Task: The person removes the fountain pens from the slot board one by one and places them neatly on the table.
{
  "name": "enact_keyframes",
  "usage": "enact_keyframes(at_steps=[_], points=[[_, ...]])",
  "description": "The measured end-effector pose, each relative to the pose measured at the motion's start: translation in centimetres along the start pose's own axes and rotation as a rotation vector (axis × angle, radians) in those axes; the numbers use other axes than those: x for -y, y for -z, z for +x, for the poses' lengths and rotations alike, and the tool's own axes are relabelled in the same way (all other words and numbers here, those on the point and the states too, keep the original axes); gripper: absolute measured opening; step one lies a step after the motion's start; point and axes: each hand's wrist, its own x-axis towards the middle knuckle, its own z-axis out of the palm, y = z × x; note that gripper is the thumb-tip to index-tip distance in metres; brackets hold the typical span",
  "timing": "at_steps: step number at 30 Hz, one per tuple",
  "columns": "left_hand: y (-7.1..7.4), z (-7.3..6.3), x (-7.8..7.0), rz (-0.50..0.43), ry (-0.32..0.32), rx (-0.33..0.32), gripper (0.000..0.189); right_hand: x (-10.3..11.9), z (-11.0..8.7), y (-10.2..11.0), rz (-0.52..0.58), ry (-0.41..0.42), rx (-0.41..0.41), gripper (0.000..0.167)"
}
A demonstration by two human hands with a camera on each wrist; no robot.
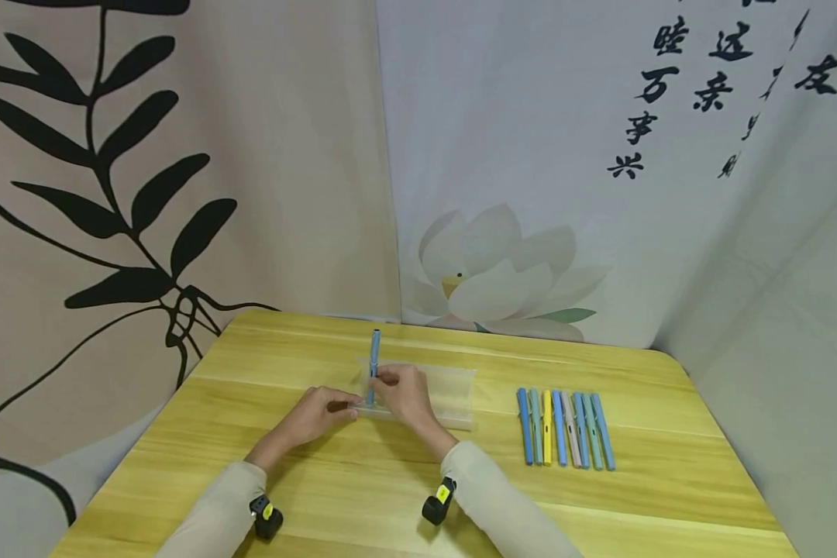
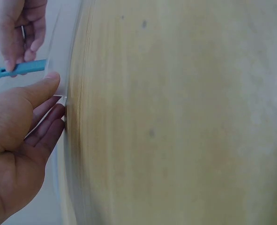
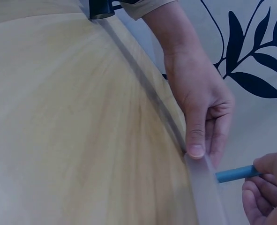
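Note:
A clear, flat plastic pen holder with a raised near edge lies on the table. My left hand pinches its near left corner; in the left wrist view the thumb of that hand is on the strip and the other fingers are beside the edge. My right hand pinches a blue pen between thumb and fingers. In the head view the pen points away from me, its near end at the holder's left side by the raised strip. The right wrist view shows the pen's end close to the strip.
To the right, several capped pens in blue, green, yellow and greyish pink lie side by side in a row. Under everything is a wooden table. Printed curtains hang behind its far edge.

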Motion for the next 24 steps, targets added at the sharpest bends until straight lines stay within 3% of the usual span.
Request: enact_keyframes(at_steps=[17,24], points=[[0.0,-0.1,0.2,0.011,-0.017,-0.002,0.032,1.0,-0.9,3.6,0.023,0.046,-0.007,0.023],[0.0,-0.1,0.2,0.0,-0.013,0.001,0.033,0.8,-1.8,5.2,-0.008,0.02,-0.015,0.022]])
